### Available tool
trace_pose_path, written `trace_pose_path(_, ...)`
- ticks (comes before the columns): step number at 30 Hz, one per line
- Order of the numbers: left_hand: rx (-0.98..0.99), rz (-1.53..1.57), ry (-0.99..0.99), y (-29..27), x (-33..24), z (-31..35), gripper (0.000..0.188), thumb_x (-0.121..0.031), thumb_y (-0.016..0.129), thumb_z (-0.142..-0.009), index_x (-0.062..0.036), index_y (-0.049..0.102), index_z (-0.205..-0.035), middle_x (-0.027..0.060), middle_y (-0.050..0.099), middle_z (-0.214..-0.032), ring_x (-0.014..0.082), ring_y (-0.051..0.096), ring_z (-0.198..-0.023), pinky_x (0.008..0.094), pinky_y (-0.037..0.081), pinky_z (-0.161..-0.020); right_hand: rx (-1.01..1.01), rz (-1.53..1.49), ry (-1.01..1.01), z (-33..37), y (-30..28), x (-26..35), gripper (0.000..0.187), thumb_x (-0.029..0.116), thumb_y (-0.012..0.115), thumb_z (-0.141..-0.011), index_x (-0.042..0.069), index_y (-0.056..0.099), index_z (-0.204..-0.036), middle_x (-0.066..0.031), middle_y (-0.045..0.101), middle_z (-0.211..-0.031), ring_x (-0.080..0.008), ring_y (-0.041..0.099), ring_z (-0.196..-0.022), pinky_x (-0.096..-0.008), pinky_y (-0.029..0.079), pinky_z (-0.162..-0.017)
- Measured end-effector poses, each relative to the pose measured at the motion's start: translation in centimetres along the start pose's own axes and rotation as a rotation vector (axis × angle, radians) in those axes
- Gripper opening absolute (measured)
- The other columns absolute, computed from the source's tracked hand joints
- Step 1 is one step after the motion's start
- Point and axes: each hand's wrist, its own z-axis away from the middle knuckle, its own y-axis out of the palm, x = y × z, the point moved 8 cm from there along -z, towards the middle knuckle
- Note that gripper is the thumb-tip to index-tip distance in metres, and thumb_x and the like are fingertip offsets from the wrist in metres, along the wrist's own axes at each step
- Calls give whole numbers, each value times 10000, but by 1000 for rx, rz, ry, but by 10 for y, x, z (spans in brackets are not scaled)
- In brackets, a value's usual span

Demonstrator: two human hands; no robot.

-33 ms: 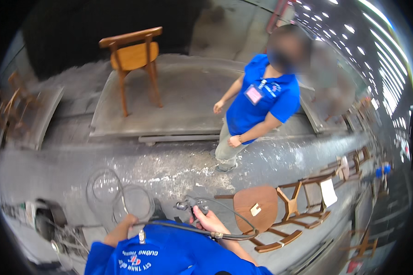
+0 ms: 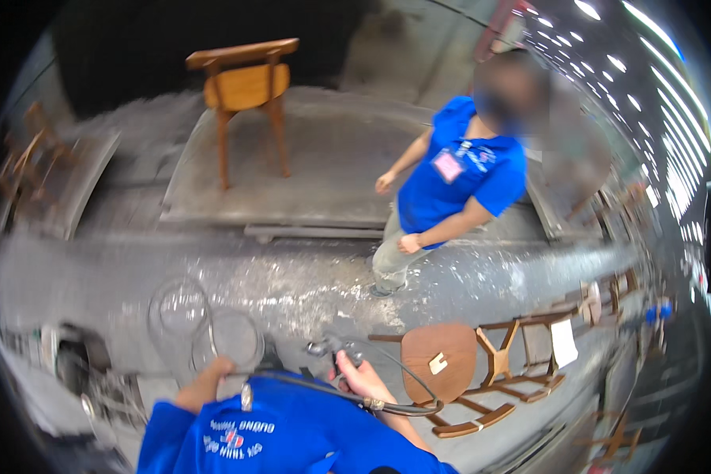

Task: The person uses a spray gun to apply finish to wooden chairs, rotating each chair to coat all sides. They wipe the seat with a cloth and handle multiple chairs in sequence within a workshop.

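My right hand (image 2: pixel 361 378) is closed around the handle of a metal spray gun (image 2: pixel 332 348), held in front of my waist with its nozzle end toward the left. A dark hose (image 2: pixel 316 385) runs across my blue shirt and loops back near my right wrist. My left hand (image 2: pixel 216 370) is closed on that hose at the left; its fingers are partly blurred. Loose coils of hose (image 2: pixel 211 324) hang or lie just beyond my left hand.
A wooden chair (image 2: pixel 249 87) stands on a low grey platform (image 2: pixel 324 174) ahead. Another person in a blue shirt (image 2: pixel 462 182) is on the floor at right. Several brown chairs (image 2: pixel 440 355) lie or stand to my right. Blurred equipment (image 2: pixel 75 363) is at left.
The view has tilted slightly, so the chair and the other person appear a little farther right. Both my hands keep their hold on the spray gun and hose.
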Motion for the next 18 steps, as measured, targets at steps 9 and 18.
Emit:
trace_pose_path(9, -231, 645, -362, -79, -57, 40, 241, -123, 603, -736, 100, 690, -768, 267, 673, -729, 377, 690, -590, 482, 522, -479, -16, -45, -109, -2, -19, -12, 589, 628, 465, -990, 94, 697, -899, 28, 560, -674, -69, 479, -570, -251, 397, -516)
trace_pose_path(18, -86, 637, -358, -56, -69, 41, 252, -155, 637, -765, 93, 682, -773, 256, 659, -731, 351, 665, -558, 468, 485, -431, 27, -74, -112, 1, -15, -18, 539, 573, 442, -1020, 74, 639, -1070, -23, 680, -938, -85, 505, -619, -246, 433, -564)
